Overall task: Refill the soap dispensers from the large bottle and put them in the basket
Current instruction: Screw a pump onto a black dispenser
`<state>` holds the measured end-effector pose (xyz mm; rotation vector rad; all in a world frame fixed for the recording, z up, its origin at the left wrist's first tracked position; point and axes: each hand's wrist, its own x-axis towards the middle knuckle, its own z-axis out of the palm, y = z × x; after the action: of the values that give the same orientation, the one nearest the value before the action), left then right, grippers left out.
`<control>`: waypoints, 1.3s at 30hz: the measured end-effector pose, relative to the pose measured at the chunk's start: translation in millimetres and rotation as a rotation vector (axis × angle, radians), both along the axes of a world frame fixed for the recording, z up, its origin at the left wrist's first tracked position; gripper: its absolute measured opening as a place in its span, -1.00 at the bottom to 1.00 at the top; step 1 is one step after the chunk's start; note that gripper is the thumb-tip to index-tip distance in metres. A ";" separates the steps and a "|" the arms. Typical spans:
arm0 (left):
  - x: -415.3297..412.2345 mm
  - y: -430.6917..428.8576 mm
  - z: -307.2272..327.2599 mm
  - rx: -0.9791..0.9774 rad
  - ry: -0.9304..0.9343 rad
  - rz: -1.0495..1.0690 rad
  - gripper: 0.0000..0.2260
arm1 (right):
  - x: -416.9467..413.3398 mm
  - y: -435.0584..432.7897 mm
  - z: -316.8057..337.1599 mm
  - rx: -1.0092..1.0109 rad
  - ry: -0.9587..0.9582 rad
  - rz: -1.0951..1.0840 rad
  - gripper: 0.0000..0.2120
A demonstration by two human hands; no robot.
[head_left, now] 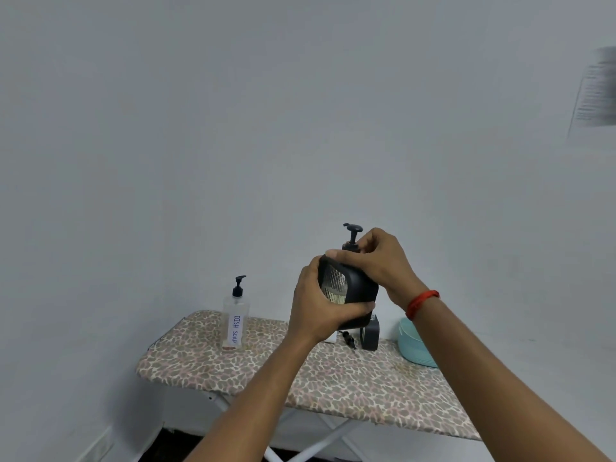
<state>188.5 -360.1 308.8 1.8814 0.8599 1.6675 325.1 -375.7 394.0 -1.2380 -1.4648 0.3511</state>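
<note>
A black soap dispenser (pixel 361 288) with a clear window on its side is held up above the board, tilted. My left hand (pixel 316 305) grips its body from the left and below. At its neck my right hand (pixel 380 261) is closed around the collar of the black pump (pixel 352 232), which sticks up above my fingers. A clear dispenser (pixel 236 320) labelled "DISH SOAP", nearly empty, with a black pump, stands upright on the left of the board. A light blue basket (pixel 413 345) sits at the right, partly hidden by my right arm.
The things rest on an ironing board (pixel 233 368) with a leopard-print cover, against a grey wall. Behind my hands stand a black container (pixel 370 335) and a small black part (pixel 348 338). White crossed legs show below the board.
</note>
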 end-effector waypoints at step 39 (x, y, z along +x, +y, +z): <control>7.7 4.8 -17.1 -0.043 0.005 -0.079 -0.18 | -6.2 -3.2 -20.8 0.078 0.030 -0.059 -0.49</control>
<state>196.2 -355.3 291.7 1.8665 0.8063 1.5853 318.9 -378.8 373.2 -1.2063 -1.4003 0.2695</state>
